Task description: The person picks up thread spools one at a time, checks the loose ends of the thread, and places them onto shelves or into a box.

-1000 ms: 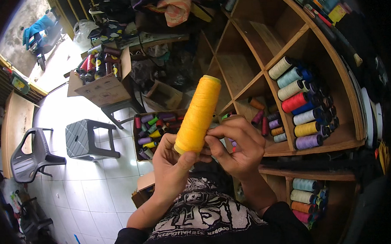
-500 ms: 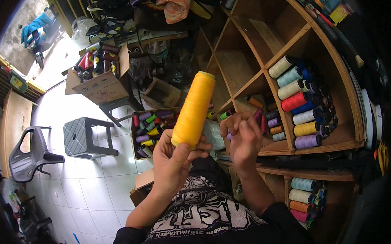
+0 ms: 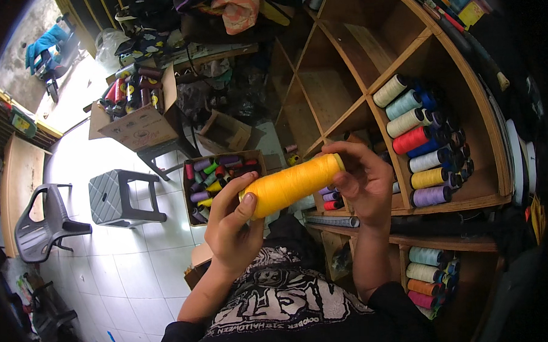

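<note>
Yellow thread cone (image 3: 293, 183) held in mid-air in front of the wooden shelf unit (image 3: 369, 99), lying nearly level, its narrow end tilted slightly up to the right. Left hand (image 3: 231, 231) closed around the wide lower end, thumb pressed on the near side, fingers wrapped behind. Right hand (image 3: 363, 179) closed on the narrow top end, fingers curled over the tip, thumb along the yarn. Both forearms come up from the lower edge over a black printed shirt (image 3: 286, 305). Behind the right hand, a shelf compartment holds stacked thread cones (image 3: 416, 141) lying on their sides: cream, pale blue, red, yellow, lilac, dark blue. A lower compartment near the right bottom holds more cones (image 3: 428, 277) in teal, orange and pink. On the white tiled floor (image 3: 125, 263), just left of the yellow cone, an open box of mixed coloured spools (image 3: 216, 176). Further left, a grey plastic stool (image 3: 119, 199) and a grey plastic chair (image 3: 41, 221). A cardboard box (image 3: 140, 112) with dark and red cones sits toward the top left, on a stand.
</note>
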`<state>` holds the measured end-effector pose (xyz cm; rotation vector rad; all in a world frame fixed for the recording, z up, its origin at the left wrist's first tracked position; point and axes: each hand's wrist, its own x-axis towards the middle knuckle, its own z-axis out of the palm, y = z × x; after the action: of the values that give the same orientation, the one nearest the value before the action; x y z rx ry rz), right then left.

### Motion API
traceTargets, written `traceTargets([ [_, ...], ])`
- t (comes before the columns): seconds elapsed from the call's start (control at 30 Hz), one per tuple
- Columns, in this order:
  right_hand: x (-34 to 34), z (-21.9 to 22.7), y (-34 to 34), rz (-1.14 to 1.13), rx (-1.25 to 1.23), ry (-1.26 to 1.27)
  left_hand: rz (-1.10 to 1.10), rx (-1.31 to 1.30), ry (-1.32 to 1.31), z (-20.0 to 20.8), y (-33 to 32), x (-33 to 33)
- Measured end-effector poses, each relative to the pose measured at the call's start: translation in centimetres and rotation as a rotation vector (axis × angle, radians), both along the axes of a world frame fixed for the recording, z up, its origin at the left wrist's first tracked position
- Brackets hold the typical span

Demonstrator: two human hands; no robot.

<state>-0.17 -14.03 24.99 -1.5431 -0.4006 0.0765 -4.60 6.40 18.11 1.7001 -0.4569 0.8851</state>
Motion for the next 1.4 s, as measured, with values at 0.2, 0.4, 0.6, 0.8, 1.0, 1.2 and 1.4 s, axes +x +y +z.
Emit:
traceTargets([
  [0.2, 0.2, -0.3, 1.0, -0.245, -0.183, -0.414, 0.037, 0.001, 0.006, 0.4, -0.2, 0.0],
  [0.4, -0.6, 1.7, 1.9, -0.35, -0.638, -0.875, 0.1, 0.074, 0.01, 0.7, -0.1, 0.2],
  [0.6, -0.5, 1.2, 2.4, -0.306, -0.712, -0.875, 0.134, 0.11, 0.0, 0.4, -0.4, -0.1],
  [0.8, 0.1, -0.1, 2.5, -0.314, -0.682, -0.793, 0.168, 0.171, 0.022, 0.1, -0.4, -0.6],
  [1.0, 1.1, -5.0, -0.4, -0.423, -0.155, -0.221, 0.119, 0.136, 0.145, -1.0, -0.4, -0.4],
  [1.2, 0.4, -9.6, -4.0, -0.161, 0.068, 0.46, -0.264, 0.06, 0.54, -5.4, -0.6, 0.6],
  [1.4, -0.1, -14.3, -7.7, -0.272, -0.217, 0.548, -0.423, 0.052, 0.804, -10.9, -4.8, 2.0],
])
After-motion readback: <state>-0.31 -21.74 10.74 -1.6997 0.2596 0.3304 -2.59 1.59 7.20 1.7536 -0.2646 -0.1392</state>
